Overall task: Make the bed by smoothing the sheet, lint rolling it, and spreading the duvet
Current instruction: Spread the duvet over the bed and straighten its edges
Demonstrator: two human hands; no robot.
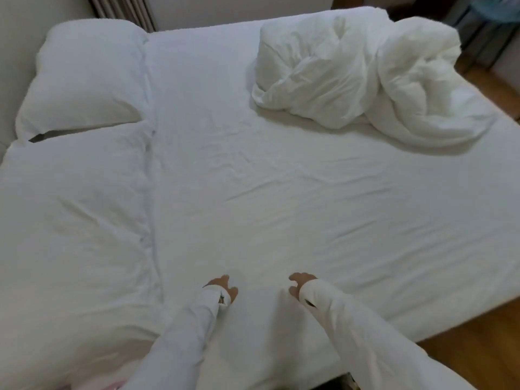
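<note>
two hands (223, 285) (299, 282) on creased sheet (281, 192)

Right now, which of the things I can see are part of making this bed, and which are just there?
Part of the job:
sheet, wrinkled
duvet, bunched at the far corner
left hand and right hand, over the sheet's near side

Just there:
two pillows
curtain
wooden floor
</note>
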